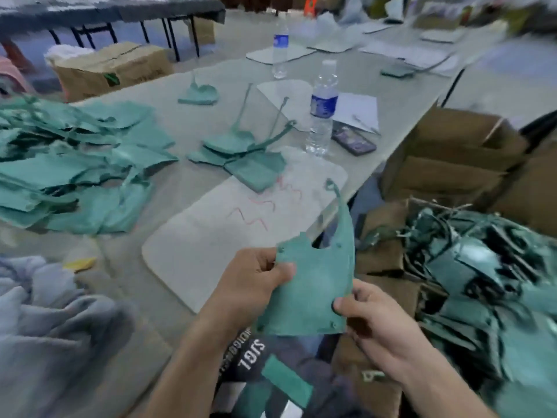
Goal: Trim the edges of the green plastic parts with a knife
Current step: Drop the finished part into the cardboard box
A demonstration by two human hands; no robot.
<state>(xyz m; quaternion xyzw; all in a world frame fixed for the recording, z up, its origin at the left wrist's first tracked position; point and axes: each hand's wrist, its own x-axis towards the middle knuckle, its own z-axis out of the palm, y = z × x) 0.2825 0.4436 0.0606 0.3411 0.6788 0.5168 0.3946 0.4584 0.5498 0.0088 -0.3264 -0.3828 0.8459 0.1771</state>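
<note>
I hold one flat green plastic part (pixel 316 285) in front of me, off the table's near right corner; a thin sprue tail rises from its upper right corner. My left hand (pixel 256 282) pinches its left edge with thumb on top. My right hand (pixel 376 321) pinches its lower right edge. No knife shows in either hand. A large heap of green parts (pixel 69 164) lies on the table at left, and a smaller stack (pixel 241 158) sits mid-table.
A pale cutting board (pixel 229 236) with red scribbles lies under my hands' far side. Two water bottles (pixel 322 107), a phone (pixel 352 140) and papers stand beyond. A cardboard box of dark green parts (pixel 470 267) is at right. Grey cloth (pixel 45 321) lies at left.
</note>
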